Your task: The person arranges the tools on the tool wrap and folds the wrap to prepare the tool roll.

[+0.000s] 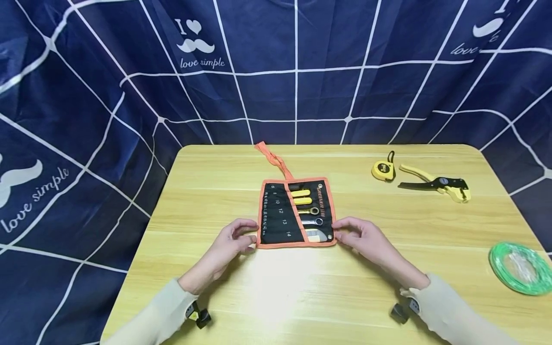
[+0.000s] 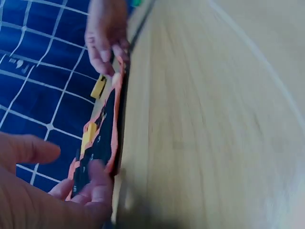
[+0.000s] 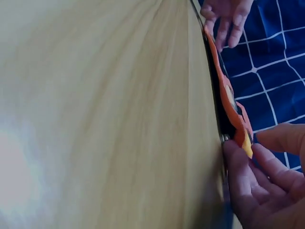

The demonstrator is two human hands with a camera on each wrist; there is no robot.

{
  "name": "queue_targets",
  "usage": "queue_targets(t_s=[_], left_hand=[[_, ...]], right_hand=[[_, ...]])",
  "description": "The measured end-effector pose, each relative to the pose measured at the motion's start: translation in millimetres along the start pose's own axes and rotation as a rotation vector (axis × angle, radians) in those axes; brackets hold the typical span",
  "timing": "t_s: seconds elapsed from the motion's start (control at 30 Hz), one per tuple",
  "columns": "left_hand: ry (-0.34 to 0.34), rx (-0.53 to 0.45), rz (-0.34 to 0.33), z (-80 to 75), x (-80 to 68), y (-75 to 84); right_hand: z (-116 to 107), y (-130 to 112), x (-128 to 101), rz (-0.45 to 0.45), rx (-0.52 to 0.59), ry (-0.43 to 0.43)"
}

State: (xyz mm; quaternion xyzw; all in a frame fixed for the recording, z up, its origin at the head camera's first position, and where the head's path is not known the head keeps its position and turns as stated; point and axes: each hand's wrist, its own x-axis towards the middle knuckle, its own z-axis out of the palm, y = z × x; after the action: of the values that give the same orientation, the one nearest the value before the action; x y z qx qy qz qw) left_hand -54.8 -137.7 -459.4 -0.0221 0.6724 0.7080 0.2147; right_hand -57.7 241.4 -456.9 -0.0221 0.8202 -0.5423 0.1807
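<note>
Both hands rest on the table (image 1: 207,182), one at each near corner of the pouch (image 1: 296,213). Left hand (image 1: 233,239) pinches the near left corner with curled fingers and thumb; right hand (image 1: 366,237) pinches the near right corner the same way. Between them the pouch lies flat and unrolled, with wrenches (image 1: 312,215) in its pockets and its strap (image 1: 273,158) trailing away. Farther right lie a wire coil (image 1: 519,266), a tape measure (image 1: 383,170) and a cutter (image 1: 435,184).

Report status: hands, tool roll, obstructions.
Left hand and right hand pinch near corners of tool roll. Roll flat, unrolled. Nothing blocking.
</note>
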Motion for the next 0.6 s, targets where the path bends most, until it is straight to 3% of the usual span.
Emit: queue_targets(t_s=[0.13,0.3,0.5,0.6], left_hand=[[-0.019,-0.126,-0.048,-2.7,1.2,-0.4],[-0.071,-0.088,-0.043,-4.3,5.0,-3.4],[-0.098,-0.091,-0.021,-1.5,9.8,-8.1],[-0.108,-0.121,-0.023,-1.2,10.8,-9.0]], right_hand=[[2,2,1,-0.026,0.104,-0.082],[0,9,3,-0.042,0.181,-0.123],[1,13,6,-0.006,0.180,-0.008],[2,12,9,0.019,0.245,0.037]])
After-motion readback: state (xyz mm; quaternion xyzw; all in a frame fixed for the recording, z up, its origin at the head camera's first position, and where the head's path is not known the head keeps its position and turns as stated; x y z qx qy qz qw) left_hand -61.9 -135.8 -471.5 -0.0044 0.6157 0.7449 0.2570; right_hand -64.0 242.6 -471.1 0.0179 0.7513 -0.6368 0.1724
